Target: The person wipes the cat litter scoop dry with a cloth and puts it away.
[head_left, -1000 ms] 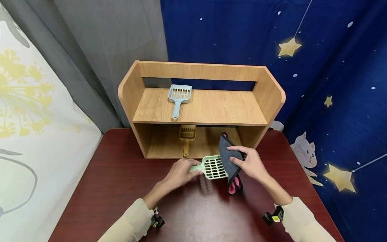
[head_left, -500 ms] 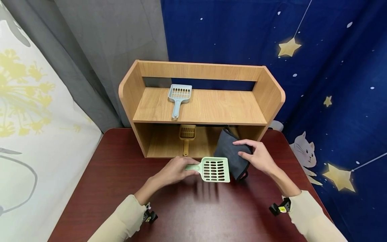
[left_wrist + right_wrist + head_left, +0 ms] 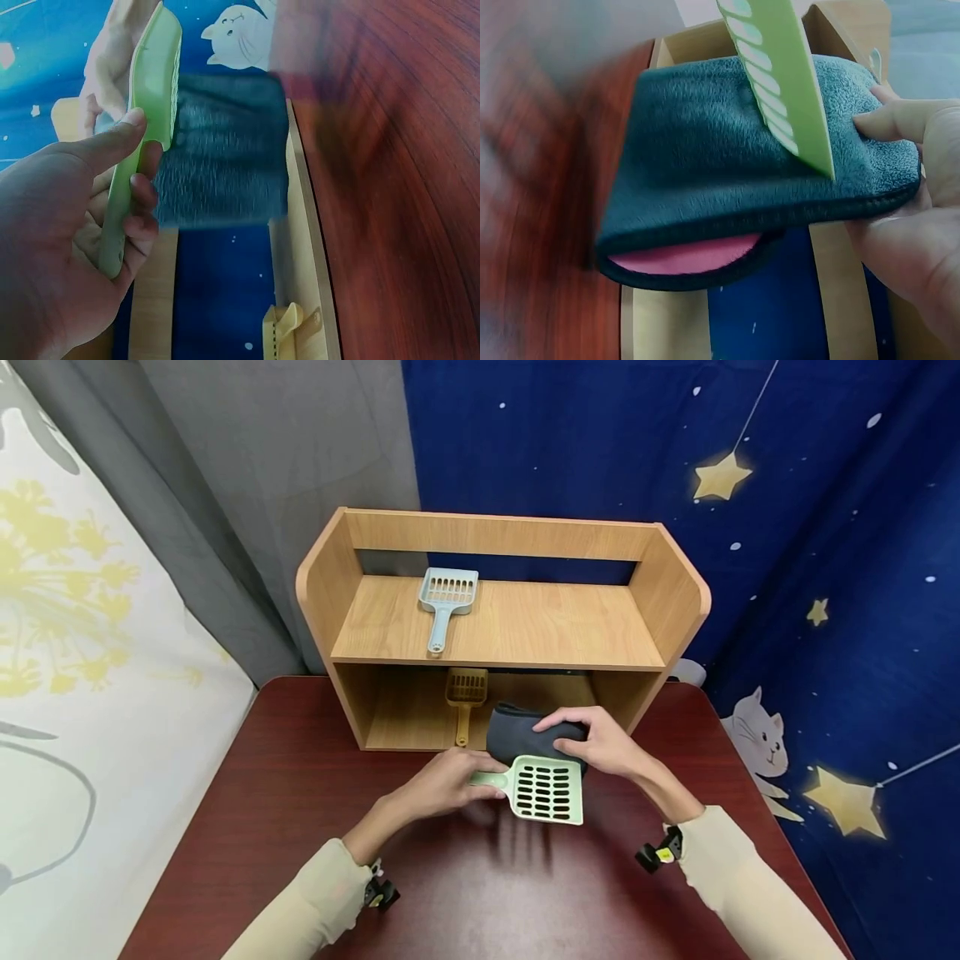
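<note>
My left hand (image 3: 446, 781) grips the handle of a light green slotted litter scoop (image 3: 551, 789), held above the table with its head to the right. Behind the scoop, my right hand (image 3: 603, 743) pinches a folded dark grey cloth (image 3: 525, 733) between thumb and fingers. In the right wrist view the cloth (image 3: 697, 150) shows a fuzzy face, a black edge and a pink inner side. The scoop's head (image 3: 795, 90) overlaps it there. Seen from the left wrist, thumb and curled fingers wrap the green handle (image 3: 116, 217).
A two-tier wooden shelf (image 3: 498, 664) stands at the back of the dark red table (image 3: 300, 827). A pale blue litter scoop (image 3: 447, 597) lies on its upper board, and a yellow-brown one (image 3: 465, 697) lies on the lower. Curtains (image 3: 540, 435) hang behind.
The cloth has gone from over the scoop's right end to behind it, turning from upright to sideways. The scoop has come slightly nearer and to the right.
</note>
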A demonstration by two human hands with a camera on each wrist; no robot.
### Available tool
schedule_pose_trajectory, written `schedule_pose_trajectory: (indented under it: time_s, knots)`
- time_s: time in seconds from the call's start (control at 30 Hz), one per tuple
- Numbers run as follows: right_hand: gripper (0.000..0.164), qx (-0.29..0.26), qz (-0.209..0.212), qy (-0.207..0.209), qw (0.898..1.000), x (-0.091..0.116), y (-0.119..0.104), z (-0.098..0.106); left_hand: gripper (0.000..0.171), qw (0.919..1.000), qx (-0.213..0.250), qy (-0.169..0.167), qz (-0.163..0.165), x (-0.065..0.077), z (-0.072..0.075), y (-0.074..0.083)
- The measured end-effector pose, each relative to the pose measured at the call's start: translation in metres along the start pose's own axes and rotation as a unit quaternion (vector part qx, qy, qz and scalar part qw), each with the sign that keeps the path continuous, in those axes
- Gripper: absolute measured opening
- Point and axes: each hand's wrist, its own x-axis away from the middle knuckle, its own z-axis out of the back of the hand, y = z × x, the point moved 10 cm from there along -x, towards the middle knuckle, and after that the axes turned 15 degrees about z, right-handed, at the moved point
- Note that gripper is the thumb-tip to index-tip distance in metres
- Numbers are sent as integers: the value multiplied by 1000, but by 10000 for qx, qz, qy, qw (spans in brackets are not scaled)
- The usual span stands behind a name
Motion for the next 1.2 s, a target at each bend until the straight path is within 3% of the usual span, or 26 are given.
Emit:
schedule_pose_trajectory:
  time_s: [0.27, 0.53, 0.73, 1.2]
  knots:
    - [35, 62, 240, -185, 9995, -13, -2, -13, 26, 10000, -70, 27, 10, 3, 1, 3]
    - [37, 263, 50, -114, 9996, 6, 3, 7, 28, 9995, -116, 210, 206, 14, 12, -13]
    - [37, 412, 115, -49, 9991, 9, 2, 17, 28, 9992, -103, 303, 234, 19, 19, -19]
    - [41, 7, 316, -139, 9994, -21, -3, -17, 29, 9996, -91, 129, 240, 7, 6, -7]
